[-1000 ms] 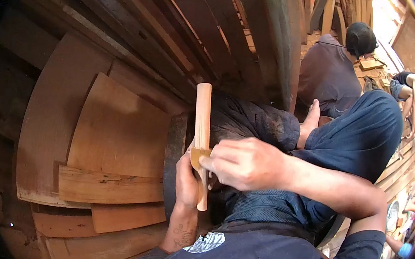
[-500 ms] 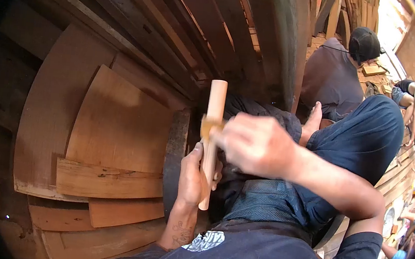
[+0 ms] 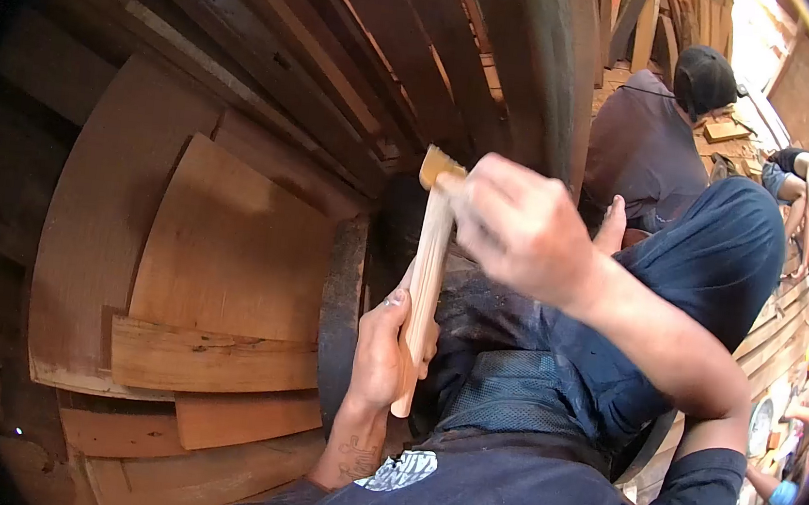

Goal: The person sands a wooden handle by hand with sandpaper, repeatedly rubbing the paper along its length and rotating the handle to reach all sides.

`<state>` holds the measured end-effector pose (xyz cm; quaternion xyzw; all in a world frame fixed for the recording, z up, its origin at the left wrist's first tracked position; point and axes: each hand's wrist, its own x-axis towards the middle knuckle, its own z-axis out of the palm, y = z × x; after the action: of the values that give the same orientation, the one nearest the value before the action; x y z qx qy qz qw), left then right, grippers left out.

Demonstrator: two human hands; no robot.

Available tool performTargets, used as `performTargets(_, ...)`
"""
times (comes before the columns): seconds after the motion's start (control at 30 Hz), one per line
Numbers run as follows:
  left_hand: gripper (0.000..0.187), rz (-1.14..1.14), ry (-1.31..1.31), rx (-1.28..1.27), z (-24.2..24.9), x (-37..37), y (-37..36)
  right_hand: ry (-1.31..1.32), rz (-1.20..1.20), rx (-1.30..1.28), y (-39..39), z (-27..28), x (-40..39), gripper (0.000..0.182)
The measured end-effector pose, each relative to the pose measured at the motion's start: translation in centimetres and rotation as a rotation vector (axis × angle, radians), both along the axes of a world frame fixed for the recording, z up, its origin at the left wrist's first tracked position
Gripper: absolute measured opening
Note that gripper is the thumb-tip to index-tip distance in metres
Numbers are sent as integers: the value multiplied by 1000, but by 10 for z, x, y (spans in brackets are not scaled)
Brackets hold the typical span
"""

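Observation:
My left hand (image 3: pixel 380 352) is wrapped around the lower part of a pale wooden rod (image 3: pixel 432 250), its thumb lying along the side. The rod points away from my body, above my lap, tilted a little to the right at its far end. Pinched in the fingers of my right hand (image 3: pixel 527 227) is a yellow-brown piece of sandpaper (image 3: pixel 439 168), pressed over the rod's far tip and covering it. Motion blurs the right fingers slightly.
Flat wooden boards (image 3: pixel 230 245) lie stacked at the left. Dark upright planks (image 3: pixel 385 46) stand ahead. A person in a black cap (image 3: pixel 705 82) sits close by at the upper right, and another person (image 3: pixel 805 184) crouches farther off.
My right hand has slid the sandpaper from the rod's middle up to its far end. The rod has tilted slightly rightward in my left hand.

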<state>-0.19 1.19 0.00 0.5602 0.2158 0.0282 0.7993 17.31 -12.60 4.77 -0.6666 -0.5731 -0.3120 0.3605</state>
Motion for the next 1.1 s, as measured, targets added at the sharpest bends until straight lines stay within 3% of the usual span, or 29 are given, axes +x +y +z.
performTargets(0.07, 43, 5, -11, 2, 4, 2, -3, 25, -27, -58, -5, 3, -2, 29)
performTargets(0.17, 44, 30, -80, 63, -15, -4, 11, 75, 228, -158, -3, -21, -45, 33)
performTargets(0.23, 48, 80, -139, 56, -12, -3, 8, 1, 270, -151, -1, -24, -66, 27)
performTargets(0.27, 49, 90, -141, 54, -9, -3, 8, -22, 269, -181, -5, -20, -59, 41)
performTargets(0.37, 48, 19, 1, 47, 2, -3, 4, -30, 2, -162, -7, 2, -21, 29)
performTargets(0.43, 52, 33, -3, 93, 6, -2, -4, -5, -43, -28, -6, 7, 4, 25)
performTargets(0.5, 49, 17, -43, 73, 3, -2, 2, -14, -59, -124, -9, 4, -7, 19)
performTargets(0.57, 49, 72, -53, 63, 1, -1, 5, -13, 111, -136, -3, -13, -31, 23)
performTargets(0.63, 50, 99, -113, 122, -5, -1, 9, 20, 220, -132, 3, -28, -49, 36)
performTargets(0.7, 49, 94, -43, 24, -3, -1, 8, -20, 157, -145, -3, -22, -36, 36)
performTargets(0.83, 58, -81, -22, 135, 5, -2, 2, 104, -152, -98, -8, -2, 12, 16)
performTargets(0.93, 58, -149, -84, 70, 6, -4, 3, 165, -111, -36, -8, -6, 8, 12)
performTargets(1.1, 61, -58, -116, 79, 7, -4, -3, 243, -110, 98, -7, 9, 0, 15)
